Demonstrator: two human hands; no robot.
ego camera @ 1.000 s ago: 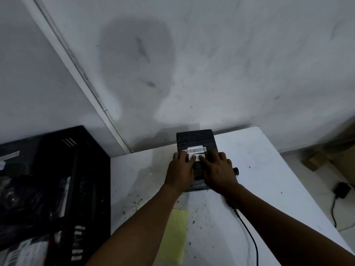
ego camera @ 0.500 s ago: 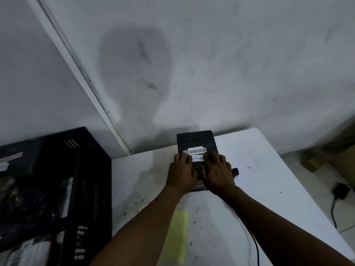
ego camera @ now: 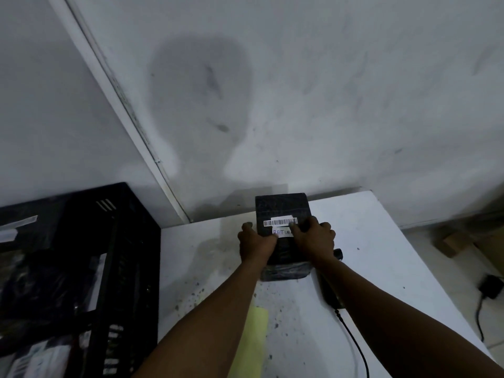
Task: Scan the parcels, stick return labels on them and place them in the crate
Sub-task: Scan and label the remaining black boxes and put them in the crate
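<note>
A black wrapped parcel (ego camera: 282, 208) lies on the white table (ego camera: 381, 255) near the wall. On its top are a white barcode label (ego camera: 281, 221) and below it a white handwritten return label (ego camera: 281, 231), partly covered. My left hand (ego camera: 255, 244) grips the parcel's left edge with its fingers curled over the side. My right hand (ego camera: 313, 241) holds the right edge, its thumb lying on the return label. The black crate (ego camera: 128, 241) stands to the left of the table, with dark labelled parcels inside.
A black corded scanner (ego camera: 331, 293) lies on the table under my right forearm. A yellow backing sheet (ego camera: 252, 342) lies under my left forearm. On the floor at the right are a cardboard box (ego camera: 452, 241) and a black plug (ego camera: 491, 289).
Both hands lay close together on the parcel's top, over the labels. They have slid apart to its left and right edges, uncovering most of the barcode label.
</note>
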